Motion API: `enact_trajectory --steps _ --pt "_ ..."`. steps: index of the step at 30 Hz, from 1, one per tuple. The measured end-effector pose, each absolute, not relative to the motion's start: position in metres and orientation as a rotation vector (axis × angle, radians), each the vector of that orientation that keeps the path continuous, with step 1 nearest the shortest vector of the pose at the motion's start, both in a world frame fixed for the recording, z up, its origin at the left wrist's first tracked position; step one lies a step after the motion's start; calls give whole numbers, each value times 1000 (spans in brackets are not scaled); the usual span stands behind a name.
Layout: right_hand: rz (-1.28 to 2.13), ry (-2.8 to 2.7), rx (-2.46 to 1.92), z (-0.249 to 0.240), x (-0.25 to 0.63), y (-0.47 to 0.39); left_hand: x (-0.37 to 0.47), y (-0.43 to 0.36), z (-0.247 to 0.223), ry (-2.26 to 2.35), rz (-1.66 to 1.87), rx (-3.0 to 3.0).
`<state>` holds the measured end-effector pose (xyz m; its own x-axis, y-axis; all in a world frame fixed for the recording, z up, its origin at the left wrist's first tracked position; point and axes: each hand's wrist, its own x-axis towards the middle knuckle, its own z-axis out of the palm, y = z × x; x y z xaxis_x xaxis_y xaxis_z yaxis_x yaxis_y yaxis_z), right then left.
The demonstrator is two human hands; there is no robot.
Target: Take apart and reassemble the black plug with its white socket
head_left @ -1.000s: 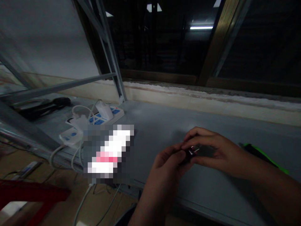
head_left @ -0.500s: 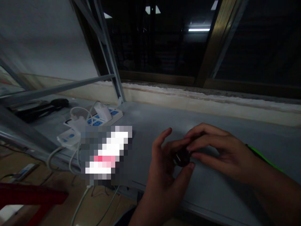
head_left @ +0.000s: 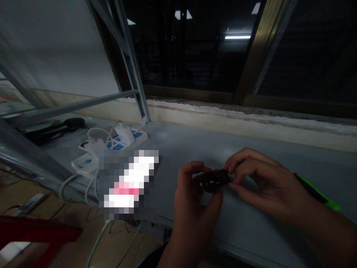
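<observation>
A small dark, glossy object [head_left: 214, 181] is held up over the grey tabletop [head_left: 173, 178]; it is too dark to tell its kind. My left hand [head_left: 192, 203] grips it from the left, with the thumb below and the fingers curled behind. At the object's right end, my right hand [head_left: 260, 180] pinches with thumb and fingertips. Whether a smaller part sits between those fingertips is hidden. Behind the right wrist lies a black and bright green tool [head_left: 333, 204], partly covered by the forearm.
A blurred-out bright screen [head_left: 136, 178] lies left of my hands, with a cable running off the table's edge. Beyond it is a white power strip [head_left: 141, 136] with chargers plugged in. A metal frame post [head_left: 142, 104] rises near the window sill [head_left: 195, 111]. A red stool [head_left: 41, 230] stands below left.
The dark object has turned to lie more sideways, showing a longer side. My left index finger has bent down from its raised position. More of the green tool now shows.
</observation>
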<state>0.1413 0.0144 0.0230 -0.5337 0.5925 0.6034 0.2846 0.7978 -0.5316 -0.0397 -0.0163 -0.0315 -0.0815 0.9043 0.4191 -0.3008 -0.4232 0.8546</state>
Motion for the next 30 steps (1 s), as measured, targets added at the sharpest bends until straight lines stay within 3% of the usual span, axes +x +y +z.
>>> enact_trajectory --steps 10,30 --pt "268 -2195 -674 23 142 16 -44 -16 -22 738 1567 1145" --pt "551 -2177 -721 15 134 18 -47 -14 -21 668 1525 1021"
